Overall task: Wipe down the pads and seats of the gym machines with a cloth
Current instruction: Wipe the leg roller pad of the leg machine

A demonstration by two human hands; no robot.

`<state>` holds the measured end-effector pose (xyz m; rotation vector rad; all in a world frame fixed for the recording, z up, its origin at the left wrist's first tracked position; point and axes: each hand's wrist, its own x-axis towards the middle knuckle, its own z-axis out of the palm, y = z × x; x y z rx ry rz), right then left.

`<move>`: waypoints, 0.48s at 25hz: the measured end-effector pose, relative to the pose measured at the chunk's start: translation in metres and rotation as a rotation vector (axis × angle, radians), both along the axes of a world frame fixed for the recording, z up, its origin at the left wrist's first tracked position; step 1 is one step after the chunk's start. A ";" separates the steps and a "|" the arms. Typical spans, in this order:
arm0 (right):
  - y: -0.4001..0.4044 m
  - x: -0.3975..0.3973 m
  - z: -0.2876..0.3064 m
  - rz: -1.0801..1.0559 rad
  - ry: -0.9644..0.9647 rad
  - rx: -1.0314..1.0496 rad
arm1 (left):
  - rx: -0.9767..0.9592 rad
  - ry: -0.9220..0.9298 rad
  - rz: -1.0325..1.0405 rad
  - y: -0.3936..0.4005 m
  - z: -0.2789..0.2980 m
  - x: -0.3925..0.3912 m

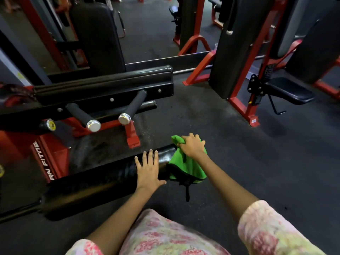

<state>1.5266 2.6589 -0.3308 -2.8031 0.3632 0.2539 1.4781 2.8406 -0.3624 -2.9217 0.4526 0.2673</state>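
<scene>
Dark rubber floor [239, 162], red machine frames [244, 107]

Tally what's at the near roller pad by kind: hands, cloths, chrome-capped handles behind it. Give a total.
Hands: 2, the left hand flat on the black roller pad, the right hand gripping the cloth.
Green cloths: 1.
Chrome-capped handles: 2, one nearer, one farther.
Total: 5.

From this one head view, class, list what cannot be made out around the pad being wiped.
- End face of the roller pad: covered by the green cloth.
- Right hand fingertips: curled into the cloth.
- Left hand palm contact: hidden underneath.
- Frame lettering: cut off by the pad.
- Far benches: too dark.
</scene>
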 end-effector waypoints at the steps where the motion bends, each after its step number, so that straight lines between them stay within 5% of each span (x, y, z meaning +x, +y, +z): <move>1: 0.008 0.008 0.004 0.010 0.031 -0.046 | 0.008 0.007 0.000 0.000 0.002 -0.001; 4: 0.024 -0.006 0.001 0.265 -0.061 -0.188 | -0.065 0.036 -0.030 0.000 0.015 0.012; 8: -0.001 -0.049 -0.019 0.583 -0.297 -0.027 | -0.223 0.215 0.020 0.006 0.034 0.057; 12: -0.019 -0.022 -0.016 0.265 -0.164 -0.013 | -0.190 0.462 0.062 0.006 0.027 0.066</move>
